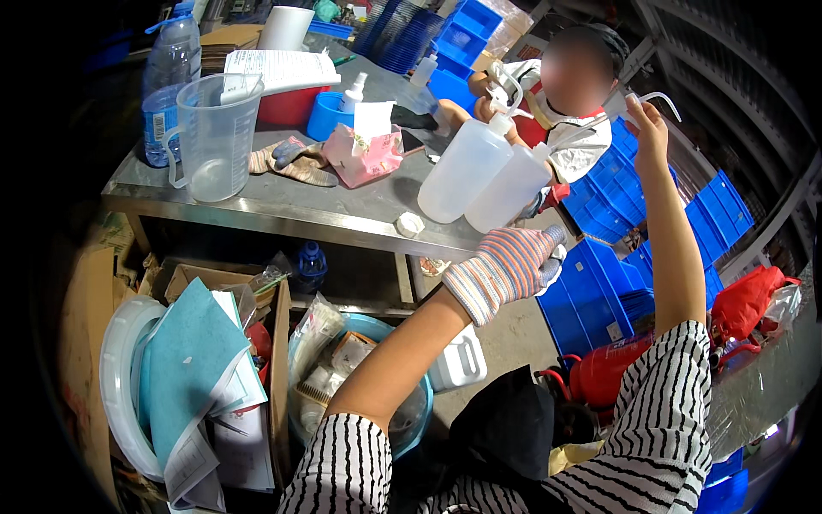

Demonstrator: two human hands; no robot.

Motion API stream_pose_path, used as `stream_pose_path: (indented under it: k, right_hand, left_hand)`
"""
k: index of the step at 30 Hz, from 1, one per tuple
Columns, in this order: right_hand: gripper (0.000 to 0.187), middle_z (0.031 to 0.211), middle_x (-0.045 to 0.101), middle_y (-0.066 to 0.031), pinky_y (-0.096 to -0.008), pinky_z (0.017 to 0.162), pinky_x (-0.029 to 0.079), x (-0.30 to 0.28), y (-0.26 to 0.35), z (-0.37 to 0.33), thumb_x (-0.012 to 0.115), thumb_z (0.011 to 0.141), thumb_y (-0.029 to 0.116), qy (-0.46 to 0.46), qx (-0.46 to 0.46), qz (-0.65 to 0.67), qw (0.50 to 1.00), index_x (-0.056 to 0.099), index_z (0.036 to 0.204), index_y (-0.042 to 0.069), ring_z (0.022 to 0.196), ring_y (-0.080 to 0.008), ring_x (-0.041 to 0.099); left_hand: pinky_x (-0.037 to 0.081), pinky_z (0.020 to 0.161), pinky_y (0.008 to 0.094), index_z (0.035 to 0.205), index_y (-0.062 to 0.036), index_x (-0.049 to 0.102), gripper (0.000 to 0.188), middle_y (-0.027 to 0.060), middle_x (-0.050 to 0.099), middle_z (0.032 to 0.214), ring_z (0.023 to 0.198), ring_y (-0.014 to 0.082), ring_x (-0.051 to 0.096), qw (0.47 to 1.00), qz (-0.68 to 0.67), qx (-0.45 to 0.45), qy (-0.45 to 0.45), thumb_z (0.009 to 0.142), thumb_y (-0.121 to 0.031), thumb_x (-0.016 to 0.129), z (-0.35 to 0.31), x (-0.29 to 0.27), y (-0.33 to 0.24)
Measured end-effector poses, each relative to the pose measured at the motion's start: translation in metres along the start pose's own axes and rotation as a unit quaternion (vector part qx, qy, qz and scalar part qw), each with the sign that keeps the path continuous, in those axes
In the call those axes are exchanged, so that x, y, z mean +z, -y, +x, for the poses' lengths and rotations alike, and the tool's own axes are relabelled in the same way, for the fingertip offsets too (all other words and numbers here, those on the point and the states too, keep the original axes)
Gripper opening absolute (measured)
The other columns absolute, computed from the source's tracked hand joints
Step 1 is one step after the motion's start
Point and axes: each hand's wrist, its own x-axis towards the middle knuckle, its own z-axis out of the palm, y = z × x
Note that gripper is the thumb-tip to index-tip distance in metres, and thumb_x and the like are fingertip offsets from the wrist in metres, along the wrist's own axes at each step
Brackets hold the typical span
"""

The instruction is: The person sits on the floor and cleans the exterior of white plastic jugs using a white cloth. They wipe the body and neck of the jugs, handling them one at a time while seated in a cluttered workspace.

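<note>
Print on stacked sheets (287,72), barcode label (159,127) on bottle (157,155), none legible

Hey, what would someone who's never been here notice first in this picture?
Probably the two tall, whitish bottles at the right end of the metal table, with the wearer's left hand in a striped glove just below them. Next, likely the bare right hand, raised at upper right and gripping a bent white tube. The bright blue crates on the right also stand out.
</note>
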Motion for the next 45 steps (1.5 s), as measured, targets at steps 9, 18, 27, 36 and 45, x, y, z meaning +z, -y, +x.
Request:
stream_pose_path:
  k: [9,18,27,36,45]
  right_hand:
    - [0.034,0.089,0.061,0.0006,-0.0249,0.078,0.040,-0.003,-0.010,-0.001,0.070,0.082,0.038,0.000,0.000,0.018,1.000,0.062,0.093,0.007,0.084,-0.0085,0.054]
    - [0.034,0.088,0.060,0.0013,-0.0244,0.078,0.040,-0.016,-0.019,-0.004,0.070,0.083,0.036,0.004,-0.005,0.017,1.000,0.061,0.093,0.006,0.084,-0.0079,0.053]
    - [0.032,0.087,0.061,0.0011,-0.0242,0.079,0.041,-0.018,-0.026,-0.007,0.072,0.082,0.034,-0.012,-0.005,0.058,0.998,0.061,0.094,0.007,0.084,-0.0076,0.055]
    - [0.029,0.086,0.061,0.0011,-0.0248,0.079,0.040,-0.018,-0.027,-0.009,0.071,0.082,0.033,-0.019,-0.010,0.065,0.998,0.061,0.092,0.007,0.083,-0.0084,0.054]
    - [0.029,0.085,0.061,0.0012,-0.0245,0.079,0.039,-0.019,-0.027,-0.009,0.072,0.082,0.032,-0.017,-0.016,0.075,0.997,0.061,0.092,0.007,0.082,-0.0078,0.054]
  left_hand:
    - [0.052,0.070,0.0431,0.102,-0.0058,0.056,0.028,0.0163,0.066,0.088,0.080,0.0353,0.063,0.997,0.068,0.004,0.025,0.083,-0.026,0.059,0.003,0.003,-0.008]
    - [0.052,0.067,0.0438,0.099,-0.0078,0.053,0.024,0.0155,0.065,0.082,0.077,0.0350,0.064,0.995,0.078,0.023,0.050,0.080,-0.019,0.061,0.005,0.019,-0.009]
    - [0.053,0.062,0.0430,0.100,-0.0057,0.055,0.026,0.0176,0.065,0.080,0.074,0.0338,0.066,0.990,0.114,0.038,0.077,0.077,-0.016,0.062,0.008,0.023,-0.013]
    - [0.053,0.060,0.0425,0.101,-0.0046,0.055,0.027,0.0180,0.065,0.076,0.073,0.0340,0.066,0.987,0.120,0.034,0.102,0.077,-0.015,0.063,0.012,0.028,-0.012]
    - [0.053,0.060,0.0420,0.105,-0.0043,0.056,0.030,0.0183,0.065,0.076,0.072,0.0337,0.066,0.988,0.115,0.048,0.088,0.077,-0.014,0.062,0.009,0.028,-0.012]
